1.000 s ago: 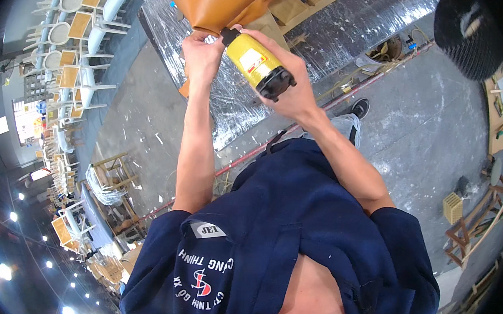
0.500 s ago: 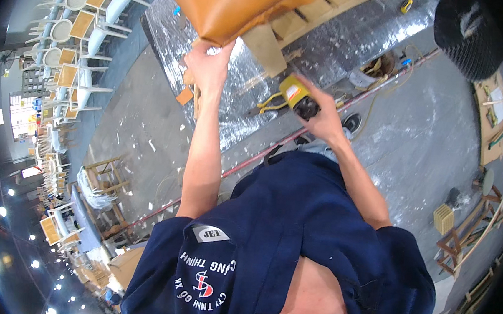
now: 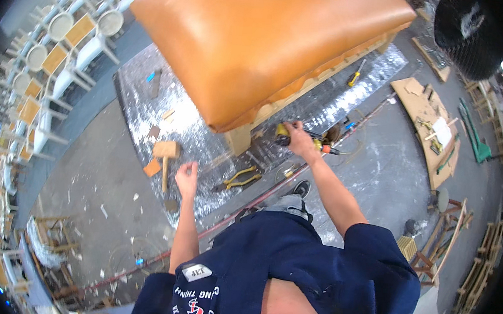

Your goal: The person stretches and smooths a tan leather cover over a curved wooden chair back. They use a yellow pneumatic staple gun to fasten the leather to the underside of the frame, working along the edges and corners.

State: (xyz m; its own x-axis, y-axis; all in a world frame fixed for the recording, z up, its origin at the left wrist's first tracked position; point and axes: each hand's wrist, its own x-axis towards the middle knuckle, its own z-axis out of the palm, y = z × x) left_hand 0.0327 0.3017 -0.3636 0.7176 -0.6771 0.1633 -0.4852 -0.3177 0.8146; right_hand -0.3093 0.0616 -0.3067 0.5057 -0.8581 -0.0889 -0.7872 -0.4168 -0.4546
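Observation:
A large tan leather-covered seat on a wooden frame rests on the foil-covered work surface. My left hand is off the leather, its fingers curled together; whether anything is between them is hidden. Close by lies a wooden mallet. My right hand grips a yellow-and-black staple gun beside the frame's near edge, partly covered by my fingers. Between my two hands lie yellow-handled pliers.
A yellow screwdriver lies beyond the staple gun. At right stands a board with tools on it, near a black mesh-like object. Rows of pale chairs line the left. A red pipe crosses before my body.
My left hand has let go of the leather's corner and come back toward me. My right hand still holds the staple gun, now turned differently. More of the seat is in view.

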